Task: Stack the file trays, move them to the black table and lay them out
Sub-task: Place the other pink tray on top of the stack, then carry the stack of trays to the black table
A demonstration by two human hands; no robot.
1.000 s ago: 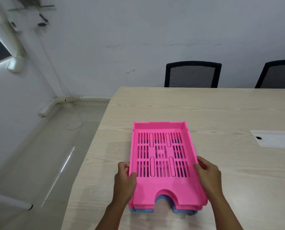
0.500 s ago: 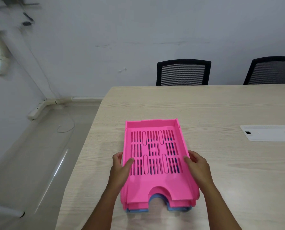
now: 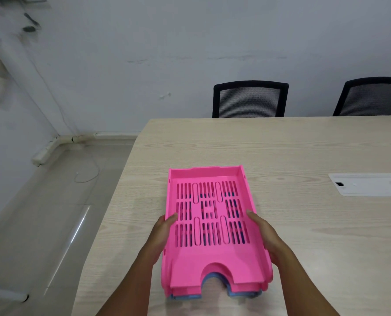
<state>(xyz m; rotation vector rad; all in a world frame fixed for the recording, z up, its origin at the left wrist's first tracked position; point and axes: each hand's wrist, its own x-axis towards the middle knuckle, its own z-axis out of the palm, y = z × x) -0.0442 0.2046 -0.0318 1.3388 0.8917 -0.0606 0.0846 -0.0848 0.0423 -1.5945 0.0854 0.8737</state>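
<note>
Both hands, left hand (image 3: 161,236) and right hand (image 3: 266,236), now clamp the tray stack (image 3: 210,224) farther forward (pink over blue), ready to lift off the table (image 3: 304,144).

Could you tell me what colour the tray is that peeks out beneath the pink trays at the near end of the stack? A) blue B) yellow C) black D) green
A: a blue tray edge shows under the pink trays at the near cutout, while the left hand and right hand grip the stack's sides.
</note>
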